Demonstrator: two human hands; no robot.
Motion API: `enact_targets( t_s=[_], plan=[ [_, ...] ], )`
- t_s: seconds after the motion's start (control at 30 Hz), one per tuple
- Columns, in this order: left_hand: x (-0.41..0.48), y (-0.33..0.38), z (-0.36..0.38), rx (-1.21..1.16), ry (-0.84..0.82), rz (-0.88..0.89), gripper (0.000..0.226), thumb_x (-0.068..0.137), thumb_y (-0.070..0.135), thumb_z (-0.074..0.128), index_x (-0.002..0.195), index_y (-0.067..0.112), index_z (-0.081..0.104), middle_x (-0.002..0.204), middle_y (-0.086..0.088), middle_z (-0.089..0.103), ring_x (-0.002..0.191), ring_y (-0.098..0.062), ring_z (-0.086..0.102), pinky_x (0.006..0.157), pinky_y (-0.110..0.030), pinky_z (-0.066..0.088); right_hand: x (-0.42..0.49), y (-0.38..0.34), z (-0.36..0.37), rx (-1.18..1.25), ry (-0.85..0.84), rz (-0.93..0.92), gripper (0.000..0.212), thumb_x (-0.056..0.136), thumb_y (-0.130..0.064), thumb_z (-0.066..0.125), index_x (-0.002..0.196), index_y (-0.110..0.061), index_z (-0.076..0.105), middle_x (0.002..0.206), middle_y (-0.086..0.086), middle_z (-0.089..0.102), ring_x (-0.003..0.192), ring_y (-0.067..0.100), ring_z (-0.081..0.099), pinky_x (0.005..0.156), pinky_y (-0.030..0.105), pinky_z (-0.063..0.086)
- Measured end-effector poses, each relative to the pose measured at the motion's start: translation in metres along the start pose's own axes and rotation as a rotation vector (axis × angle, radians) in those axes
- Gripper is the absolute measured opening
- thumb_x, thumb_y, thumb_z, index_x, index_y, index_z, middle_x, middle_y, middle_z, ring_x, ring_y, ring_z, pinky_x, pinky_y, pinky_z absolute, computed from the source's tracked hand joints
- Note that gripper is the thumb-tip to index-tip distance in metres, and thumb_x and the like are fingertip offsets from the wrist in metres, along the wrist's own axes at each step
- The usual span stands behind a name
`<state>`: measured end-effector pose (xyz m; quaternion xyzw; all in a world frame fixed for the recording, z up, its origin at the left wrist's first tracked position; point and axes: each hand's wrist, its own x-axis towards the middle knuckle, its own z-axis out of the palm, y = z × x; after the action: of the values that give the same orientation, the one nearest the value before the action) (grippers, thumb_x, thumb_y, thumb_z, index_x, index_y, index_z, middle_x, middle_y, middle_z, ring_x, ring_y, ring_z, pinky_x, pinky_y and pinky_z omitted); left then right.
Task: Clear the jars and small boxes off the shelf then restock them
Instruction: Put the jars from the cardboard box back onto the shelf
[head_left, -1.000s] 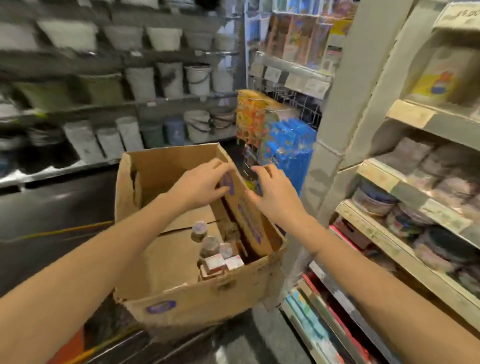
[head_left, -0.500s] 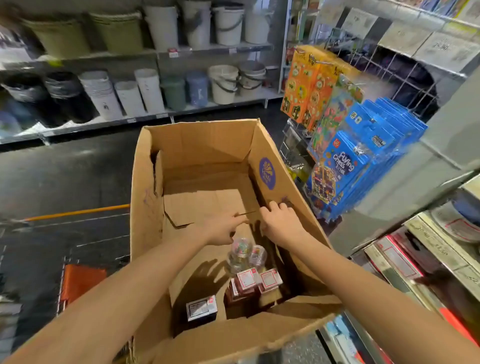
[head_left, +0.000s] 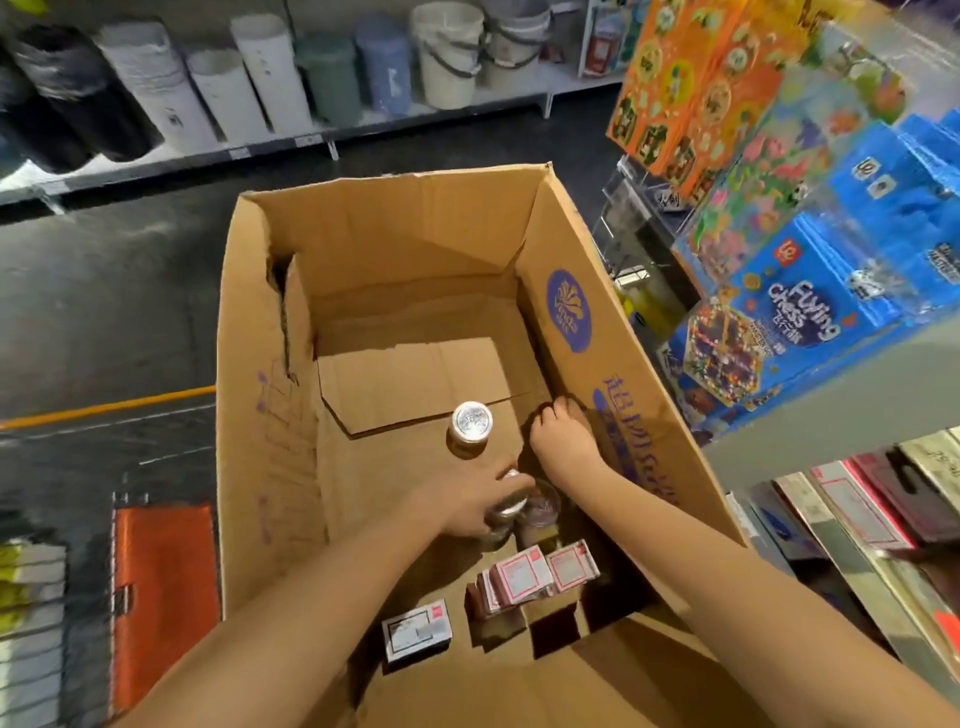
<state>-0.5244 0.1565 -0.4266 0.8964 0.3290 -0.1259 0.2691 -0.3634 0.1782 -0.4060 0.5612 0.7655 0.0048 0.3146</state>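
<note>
Both hands seen inside cardboard box (head_left: 363, 249), apart. Left hand (head_left: 470, 512) clamped round silver-lidded jar (head_left: 506, 512); second jar (head_left: 543, 506) set just beside it. Right hand (head_left: 561, 436) curled near right wall; whether anything was held could not be told. Lone jar (head_left: 471, 423) stood upright farther in. Small boxes (head_left: 519, 577) piled nearer; single box (head_left: 415, 629) laid apart.

Both hands down in carton (head_left: 260, 415). The left hand (head_left: 475, 512) grips jar (head_left: 506, 512) by its top, second jar (head_left: 543, 512) just beside it. The right hand (head_left: 561, 436) is curled near the right wall; can't tell if it holds anything. Further in, lone jar (head_left: 470, 428) upright. Nearer, small boxes (head_left: 535, 574) clustered, stray box (head_left: 415, 629) apart at left.
</note>
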Motion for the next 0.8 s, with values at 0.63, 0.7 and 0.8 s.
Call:
enact_targets(
  t_s=[0.63, 0.7, 0.8],
  plan=[
    [-0.006, -0.004, 0.005, -0.028, 0.007, -0.074, 0.058, 0.079, 0.031, 0.071, 0.129, 0.028, 0.042, 0.125, -0.004, 0.046, 0.096, -0.018, 0.051, 0.078, -0.033, 0.05, -0.046, -0.007, 0.004, 0.317, 0.177, -0.156, 0.034, 0.089, -0.016, 0.059, 0.118, -0.007, 0.044, 0.115, 0.011, 0.049, 0.098, 0.026, 0.056, 0.081, 0.034, 0.049],
    [-0.004, -0.002, 0.007, -0.052, 0.027, -0.086, 0.058, 0.079, 0.036, 0.071, 0.128, 0.026, 0.041, 0.123, -0.003, 0.046, 0.096, -0.018, 0.052, 0.08, -0.035, 0.051, -0.052, -0.007, 0.008, 0.374, 0.19, -0.162, 0.036, 0.09, -0.019, 0.058, 0.121, -0.008, 0.043, 0.119, 0.011, 0.047, 0.103, 0.026, 0.052, 0.084, 0.033, 0.047],
    [-0.003, 0.004, 0.011, -0.071, 0.054, -0.117, 0.064, 0.077, 0.034, 0.073, 0.129, 0.023, 0.038, 0.123, -0.002, 0.046, 0.097, -0.018, 0.052, 0.081, -0.035, 0.051, -0.056, -0.005, 0.011, 0.407, 0.148, -0.147, 0.04, 0.09, -0.019, 0.058, 0.126, -0.008, 0.042, 0.124, 0.012, 0.041, 0.11, 0.028, 0.046, 0.088, 0.035, 0.044]
  ],
)
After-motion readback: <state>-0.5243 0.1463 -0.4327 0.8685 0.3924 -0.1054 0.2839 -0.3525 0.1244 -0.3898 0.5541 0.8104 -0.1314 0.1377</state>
